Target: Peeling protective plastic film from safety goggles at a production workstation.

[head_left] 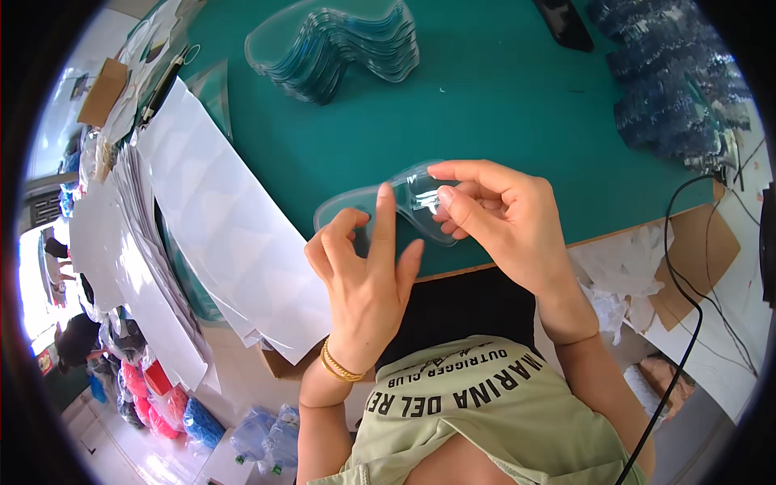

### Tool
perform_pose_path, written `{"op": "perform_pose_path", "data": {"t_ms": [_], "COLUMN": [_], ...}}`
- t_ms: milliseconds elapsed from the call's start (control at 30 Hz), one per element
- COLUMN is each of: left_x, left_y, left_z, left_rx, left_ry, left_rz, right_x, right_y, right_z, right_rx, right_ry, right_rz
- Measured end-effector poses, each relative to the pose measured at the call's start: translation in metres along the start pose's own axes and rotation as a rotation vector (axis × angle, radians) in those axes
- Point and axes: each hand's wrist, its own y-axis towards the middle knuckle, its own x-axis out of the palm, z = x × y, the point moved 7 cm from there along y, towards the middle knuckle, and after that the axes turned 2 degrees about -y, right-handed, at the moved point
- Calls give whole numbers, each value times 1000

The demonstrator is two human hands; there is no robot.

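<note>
A clear plastic goggle lens lies between my two hands near the front edge of the green table. My right hand has closed on the lens's right end, thumb and index finger at its rim. Over the left half, my left hand touches the lens with its index finger stretched out and its thumb apart. Its other fingers bend toward the lens; their tips are partly hidden. A shiny patch of reflected light shows on the lens beside my right fingertips. Farther off stands a nested stack of similar clear lenses.
White paper sheets cover the table's left side. A dark pile of film-wrapped pieces sits at the far right, with a black object at the far edge. A black cable hangs down on the right, near a cardboard piece.
</note>
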Motion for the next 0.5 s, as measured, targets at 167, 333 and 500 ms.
{"op": "perform_pose_path", "data": {"t_ms": [167, 333, 500], "left_x": [10, -9, -40], "left_y": [1, -7, -5], "left_z": [24, 43, 3], "left_rx": [50, 187, 76], "left_ry": [165, 3, -241], "left_rz": [-48, -137, 144], "right_x": [-22, -50, -14], "right_y": [-4, -4, -14], "right_z": [2, -9, -31], "right_rx": [-37, -196, -532], "right_ry": [118, -102, -519], "right_rz": [108, 264, 99]}}
